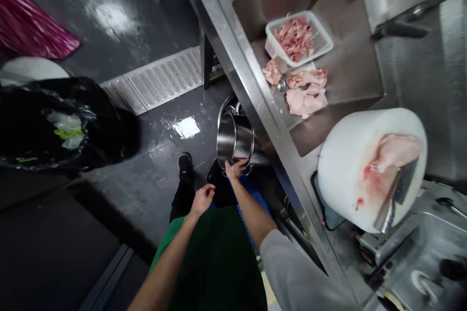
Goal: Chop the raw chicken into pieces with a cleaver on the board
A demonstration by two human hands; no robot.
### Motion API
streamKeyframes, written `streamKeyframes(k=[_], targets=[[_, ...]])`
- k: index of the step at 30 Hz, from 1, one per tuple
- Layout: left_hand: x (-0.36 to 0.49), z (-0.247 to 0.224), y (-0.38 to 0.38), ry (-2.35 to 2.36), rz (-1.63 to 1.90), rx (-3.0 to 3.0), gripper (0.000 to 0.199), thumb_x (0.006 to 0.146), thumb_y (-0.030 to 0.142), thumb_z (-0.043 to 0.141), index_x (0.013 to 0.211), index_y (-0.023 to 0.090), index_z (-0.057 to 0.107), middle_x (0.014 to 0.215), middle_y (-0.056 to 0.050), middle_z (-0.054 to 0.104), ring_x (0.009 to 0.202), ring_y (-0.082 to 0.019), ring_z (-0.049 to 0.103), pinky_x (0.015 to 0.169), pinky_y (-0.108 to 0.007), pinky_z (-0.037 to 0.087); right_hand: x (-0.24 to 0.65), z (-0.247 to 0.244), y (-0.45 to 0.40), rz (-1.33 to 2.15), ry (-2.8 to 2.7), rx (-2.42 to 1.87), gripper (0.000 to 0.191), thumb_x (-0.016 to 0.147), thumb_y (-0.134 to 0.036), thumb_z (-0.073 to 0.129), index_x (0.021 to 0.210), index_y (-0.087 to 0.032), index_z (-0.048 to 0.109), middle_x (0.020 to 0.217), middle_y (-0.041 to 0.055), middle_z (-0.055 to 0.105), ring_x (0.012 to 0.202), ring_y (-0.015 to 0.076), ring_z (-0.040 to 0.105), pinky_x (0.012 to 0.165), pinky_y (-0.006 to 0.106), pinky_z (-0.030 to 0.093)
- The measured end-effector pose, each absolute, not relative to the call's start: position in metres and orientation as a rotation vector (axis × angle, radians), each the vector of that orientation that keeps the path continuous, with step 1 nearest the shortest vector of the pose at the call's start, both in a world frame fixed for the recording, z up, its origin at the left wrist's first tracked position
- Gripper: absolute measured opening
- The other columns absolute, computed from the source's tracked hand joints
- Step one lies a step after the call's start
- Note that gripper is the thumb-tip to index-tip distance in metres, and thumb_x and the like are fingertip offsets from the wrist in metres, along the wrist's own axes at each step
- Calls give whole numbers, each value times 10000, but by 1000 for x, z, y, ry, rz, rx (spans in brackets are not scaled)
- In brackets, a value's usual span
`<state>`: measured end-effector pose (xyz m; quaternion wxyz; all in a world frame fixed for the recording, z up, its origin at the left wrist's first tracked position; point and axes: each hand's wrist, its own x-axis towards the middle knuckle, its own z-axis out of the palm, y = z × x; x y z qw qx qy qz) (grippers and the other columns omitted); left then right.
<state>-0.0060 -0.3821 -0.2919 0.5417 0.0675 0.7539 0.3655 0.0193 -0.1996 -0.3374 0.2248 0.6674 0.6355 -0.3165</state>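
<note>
A shiny stainless steel pot (234, 138) is tilted beneath the counter's front edge, its mouth facing left. My right hand (235, 168) grips the pot's near side, thumb apart from the fingers. To the left of the pot, my left hand (203, 199) hangs in front of my green apron (215, 257). Its fingers are curled together, and I see nothing in them. Other metalware (233, 107) stands just behind the pot, partly hidden by it.
In the steel sink (350, 73) lie a white basket (321, 48) of cut raw meat and raw chicken pieces (306, 99). A cleaver (392, 199) and chicken rest on a round white chopping block (343, 155). A black-bagged bin (105, 131) stands left, near a floor grate (156, 80).
</note>
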Motion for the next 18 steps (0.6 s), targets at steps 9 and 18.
streamKeyframes(k=[9,18], targets=[[-54,-370,-456,1860,575,230,274,800,264,503,979,186,694,807,-39,722,725,-173,659,667,-243,484,27,-403,-225,-668,1749,1994,979,938,-258,440,1489,19,-321,1393,349,368,1080,341,591,955,477,416],[-120,-397,-431,1844,498,488,290,808,204,518,1051,183,676,799,-28,690,713,-162,637,710,-249,495,63,-401,-232,-461,1971,1725,865,945,-216,393,1558,-56,-197,1451,289,387,1174,336,561,984,451,406]])
